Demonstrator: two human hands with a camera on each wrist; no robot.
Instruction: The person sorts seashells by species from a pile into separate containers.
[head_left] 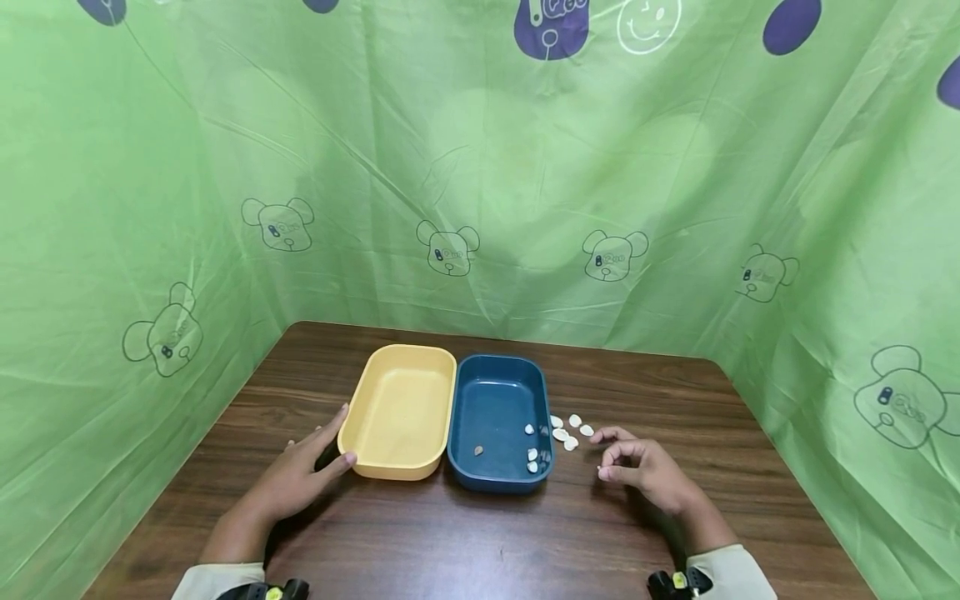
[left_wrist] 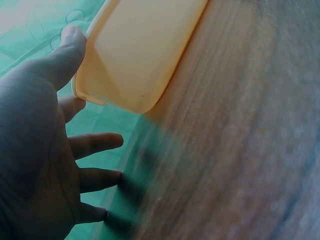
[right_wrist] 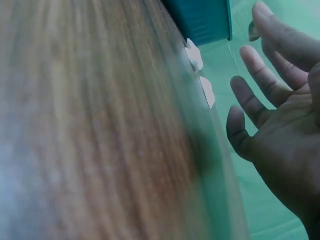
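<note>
My left hand (head_left: 300, 479) rests at the near left corner of a yellow tray (head_left: 397, 417), thumb and index finger touching its rim and side, the other fingers spread. Between right thumb and index finger, my right hand (head_left: 648, 475) pinches a small shell (right_wrist: 253, 31), mostly hidden by the fingertips. Beside that hand, several white seashells (head_left: 570, 443) lie on the table. A blue tray (head_left: 498, 482) stands against the yellow one. Inside it are a brown shell (head_left: 478, 450) and a few white shells (head_left: 532, 467) along its right side.
The trays and loose shells are on a dark wooden table (head_left: 585, 542). A green curtain (head_left: 525, 167) with printed bear faces surrounds its back and sides.
</note>
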